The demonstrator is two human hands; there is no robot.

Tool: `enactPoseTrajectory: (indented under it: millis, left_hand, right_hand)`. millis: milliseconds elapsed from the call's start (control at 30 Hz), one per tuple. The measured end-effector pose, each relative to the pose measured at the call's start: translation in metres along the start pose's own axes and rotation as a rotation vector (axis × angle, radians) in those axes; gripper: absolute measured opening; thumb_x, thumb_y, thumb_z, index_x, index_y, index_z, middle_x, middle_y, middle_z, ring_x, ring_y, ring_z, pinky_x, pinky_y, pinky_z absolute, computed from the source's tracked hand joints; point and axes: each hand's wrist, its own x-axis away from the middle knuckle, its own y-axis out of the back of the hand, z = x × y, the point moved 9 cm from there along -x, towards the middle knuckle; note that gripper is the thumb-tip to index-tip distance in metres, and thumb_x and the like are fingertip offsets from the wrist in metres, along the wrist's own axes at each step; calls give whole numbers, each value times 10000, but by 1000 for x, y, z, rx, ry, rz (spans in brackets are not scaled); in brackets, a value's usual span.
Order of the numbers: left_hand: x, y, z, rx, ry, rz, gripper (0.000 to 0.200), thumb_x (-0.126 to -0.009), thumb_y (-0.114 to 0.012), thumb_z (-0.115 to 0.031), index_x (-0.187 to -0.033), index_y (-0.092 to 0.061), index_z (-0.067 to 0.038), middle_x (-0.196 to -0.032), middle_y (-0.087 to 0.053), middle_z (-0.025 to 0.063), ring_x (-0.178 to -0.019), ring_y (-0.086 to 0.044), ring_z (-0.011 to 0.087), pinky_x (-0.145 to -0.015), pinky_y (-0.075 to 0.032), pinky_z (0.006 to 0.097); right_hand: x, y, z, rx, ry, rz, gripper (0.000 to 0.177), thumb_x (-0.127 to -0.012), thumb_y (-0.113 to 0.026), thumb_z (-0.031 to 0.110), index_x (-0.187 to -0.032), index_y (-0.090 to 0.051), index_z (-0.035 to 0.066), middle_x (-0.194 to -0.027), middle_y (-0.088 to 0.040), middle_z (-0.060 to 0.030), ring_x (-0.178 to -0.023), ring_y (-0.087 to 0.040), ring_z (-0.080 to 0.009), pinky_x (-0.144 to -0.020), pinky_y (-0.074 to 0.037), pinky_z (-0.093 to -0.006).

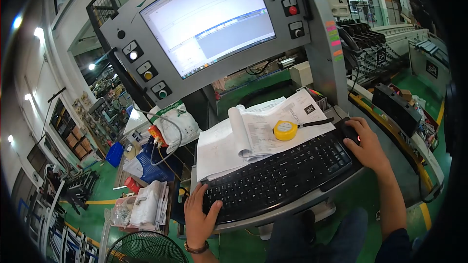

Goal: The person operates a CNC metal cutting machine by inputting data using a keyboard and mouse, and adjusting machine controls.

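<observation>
At the left end of a black keyboard [278, 176], my left hand [199, 213] lies with thumb and fingers apart, fingertips by the edge keys. A watch or bracelet circles that wrist. My right hand [366, 147] is curved over a black computer mouse [348, 129] that shows a small red glow. Behind the keyboard are loose papers [214, 152], one sheet curled over. On them rests a yellow tape measure [285, 130] with a dark strap. Above, a lit screen [214, 14] shows a program window with a long thin outline; its text is too small to read.
Buttons and a red knob [293, 10] flank the screen on its grey panel. Left of the desk stand a white bag [178, 124], a blue basket [155, 163] and a fan [146, 248]. Machinery with a yellow rail [390, 134] runs along the right. A person [68, 192] stands far left.
</observation>
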Motion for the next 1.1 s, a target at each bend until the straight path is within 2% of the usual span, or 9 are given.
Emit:
enactPoseTrajectory:
  millis: [533, 633, 833, 1100]
  left_hand:
    - [0, 1, -1, -9, -5, -11, 657, -951, -714, -447, -1409, -574, 3, -1464, -565, 274, -1358, -536, 429, -1169, -336, 542]
    - [1, 1, -1, -8, -12, -14, 657, -952, -711, -451, -1408, -574, 2, -1464, -565, 275, -1356, -536, 430, -1168, -338, 541]
    - [0, 0, 0, 5, -6, -12, 653, -953, -707, -457, -1402, -578, -2, -1458, -566, 283, -1353, -536, 438, -1168, -340, 539]
    - [0, 1, -2, 8, 1, -9, 651, -952, -707, -453, -1400, -577, 1, -1464, -557, 290, -1359, -528, 442, -1171, -335, 540]
  right_hand:
    - [0, -3, 0, 0, 26, 7, 491, -914, -720, 225, -1343, -590, 24, -1426, -534, -167, -1251, -597, -406, -1021, -498, -451]
    - [-1, 1, 5, -68, -32, -10, 482, -888, -719, 194, -1323, -604, 22, -1394, -558, -167, -1227, -611, -406, -1020, -498, -446]
    - [1, 5, -4, 19, -12, -83, 444, -824, -697, 153, -1249, -638, 36, -1328, -596, -170, -1185, -631, -413, -1010, -503, -447]
    - [1, 6, -5, 29, -9, -88, 424, -817, -683, 169, -1218, -656, 33, -1330, -600, -172, -1182, -634, -409, -1012, -504, -458]
